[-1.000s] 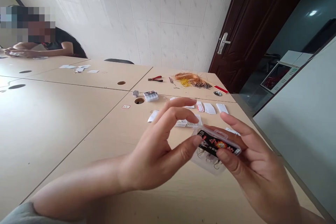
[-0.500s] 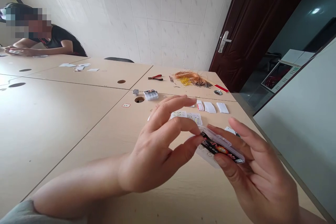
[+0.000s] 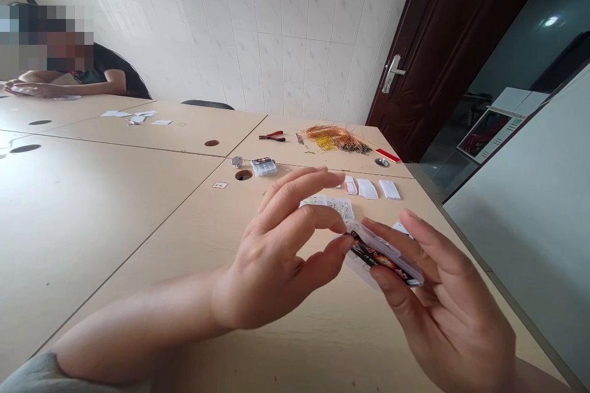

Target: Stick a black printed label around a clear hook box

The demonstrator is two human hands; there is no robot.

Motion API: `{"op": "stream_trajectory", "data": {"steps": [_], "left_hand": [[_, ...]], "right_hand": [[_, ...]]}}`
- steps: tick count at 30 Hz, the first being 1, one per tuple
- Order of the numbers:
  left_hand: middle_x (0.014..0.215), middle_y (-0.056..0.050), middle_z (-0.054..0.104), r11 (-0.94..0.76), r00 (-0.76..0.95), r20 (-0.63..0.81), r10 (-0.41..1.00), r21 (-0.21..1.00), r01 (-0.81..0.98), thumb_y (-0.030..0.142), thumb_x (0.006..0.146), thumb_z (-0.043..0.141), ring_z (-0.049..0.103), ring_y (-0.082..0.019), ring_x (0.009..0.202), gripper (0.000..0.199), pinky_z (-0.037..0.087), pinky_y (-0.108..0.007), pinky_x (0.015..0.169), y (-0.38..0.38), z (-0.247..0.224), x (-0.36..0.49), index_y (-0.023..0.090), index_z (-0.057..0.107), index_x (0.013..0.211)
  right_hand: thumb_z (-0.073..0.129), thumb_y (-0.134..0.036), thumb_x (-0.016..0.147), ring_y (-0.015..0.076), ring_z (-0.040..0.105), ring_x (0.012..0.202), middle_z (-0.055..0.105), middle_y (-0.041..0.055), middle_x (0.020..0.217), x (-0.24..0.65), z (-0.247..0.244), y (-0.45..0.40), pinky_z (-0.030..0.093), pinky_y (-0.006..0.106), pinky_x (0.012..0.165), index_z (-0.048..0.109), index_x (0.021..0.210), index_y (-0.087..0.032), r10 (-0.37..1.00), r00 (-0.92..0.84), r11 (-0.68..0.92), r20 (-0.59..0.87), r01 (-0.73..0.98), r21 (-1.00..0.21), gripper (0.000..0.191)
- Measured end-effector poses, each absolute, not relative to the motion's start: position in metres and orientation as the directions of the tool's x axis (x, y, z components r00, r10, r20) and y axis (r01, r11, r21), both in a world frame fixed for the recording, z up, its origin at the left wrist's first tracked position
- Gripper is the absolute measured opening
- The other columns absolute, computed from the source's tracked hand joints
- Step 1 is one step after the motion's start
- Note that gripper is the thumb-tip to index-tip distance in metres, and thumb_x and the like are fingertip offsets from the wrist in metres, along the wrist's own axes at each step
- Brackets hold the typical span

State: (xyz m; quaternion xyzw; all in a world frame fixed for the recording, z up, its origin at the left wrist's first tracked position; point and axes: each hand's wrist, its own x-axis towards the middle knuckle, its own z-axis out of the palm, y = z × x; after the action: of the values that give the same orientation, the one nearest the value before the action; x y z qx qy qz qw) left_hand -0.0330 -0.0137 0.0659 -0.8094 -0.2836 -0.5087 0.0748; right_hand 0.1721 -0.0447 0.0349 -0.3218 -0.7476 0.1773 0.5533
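Observation:
A small clear plastic box (image 3: 382, 256) with a black and red label sits between my hands, low on the right of the view. My left hand (image 3: 281, 245) pinches its left end between thumb and fingertips. My right hand (image 3: 437, 288) holds the other end, fingers spread around it. A clear part of the box shows below the label, and any contents are hidden at this angle. Just beyond my left fingers lie small packets (image 3: 327, 204) on the tabletop, and white paper labels (image 3: 367, 189) lie further on.
Joined pale wood tables (image 3: 138, 196) have round holes. At the far end are a clear box (image 3: 264, 166), red-handled pliers (image 3: 271, 136), a tangle of golden strands (image 3: 336, 139) and a red strip (image 3: 388, 155). A co-worker's hands (image 3: 30, 89) work at the far left.
The box has tilted, its label now seen at a sharper angle and the hooks under it no longer visible. My left fingers have closed in on its end. The view has shifted slightly.

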Motion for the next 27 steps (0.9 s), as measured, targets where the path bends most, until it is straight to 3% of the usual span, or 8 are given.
{"op": "stream_trajectory", "data": {"steps": [5,20,27], "left_hand": [[0.128,-0.011,0.066,-0.825,0.326,0.872,0.365,0.141,0.548,0.005,0.091,0.066,0.061,-0.022,0.127,0.015,0.047,-0.039,0.114,-0.0125,0.0651,-0.0332,0.020,0.061,0.093],[0.130,-0.009,0.068,-0.814,0.349,0.826,0.442,0.207,0.543,0.004,0.091,0.058,0.064,-0.023,0.127,0.021,0.054,-0.045,0.107,-0.0172,0.0695,-0.0334,0.025,0.055,0.091],[0.133,-0.010,0.065,-0.813,0.317,0.850,0.419,0.197,0.547,0.009,0.092,0.066,0.061,-0.023,0.129,0.016,0.054,-0.043,0.108,-0.0160,0.0674,-0.0334,0.023,0.060,0.096]], "right_hand": [[0.067,-0.007,0.093,0.0138,0.070,0.122,0.070,-0.0043,0.138,0.1718,0.0333,-0.0445,0.058,0.026,0.104,0.044,0.152,-0.039,0.666,-0.197,0.741,0.719,0.284,-0.608,0.072],[0.065,-0.001,0.090,0.0165,0.073,0.118,0.072,-0.0047,0.135,0.1679,0.0372,-0.0470,0.062,0.030,0.101,0.045,0.151,-0.042,0.694,-0.163,0.713,0.701,0.293,-0.637,0.077],[0.066,-0.004,0.091,0.0205,0.074,0.116,0.074,-0.0007,0.132,0.1681,0.0354,-0.0470,0.064,0.033,0.098,0.045,0.151,-0.042,0.694,-0.145,0.707,0.705,0.319,-0.630,0.074]]}}
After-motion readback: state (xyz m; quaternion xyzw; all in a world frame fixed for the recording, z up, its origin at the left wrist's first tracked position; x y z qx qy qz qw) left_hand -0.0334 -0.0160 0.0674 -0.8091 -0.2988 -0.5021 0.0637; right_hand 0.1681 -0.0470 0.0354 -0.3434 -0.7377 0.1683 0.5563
